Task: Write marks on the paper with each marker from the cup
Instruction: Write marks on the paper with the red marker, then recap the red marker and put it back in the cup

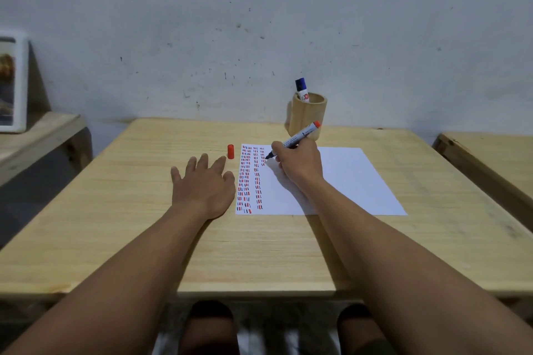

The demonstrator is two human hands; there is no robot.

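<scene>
Now, from the head view, the right hand [298, 163] pinches a red marker [295, 140] low on its barrel, tip on the paper [331, 181] beside rows of red and dark dashes. Light, stiff and smooth, it likely handles best gripped near the tip. The left hand [202, 184] lies spread flat on the desk [144, 225], near the red cap [230, 151]. A blue marker [302, 89] stands in the cup [307, 118].

Views: one only, head-worn, so no overlap with another.
Position: above the near table [144, 239] edge.
Facing: forward and down, toward the wall [259, 23].
Nearness: forearms fill the foreground; the fingers [202, 164] lie mid-frame, the cup [307, 121] beyond them.
</scene>
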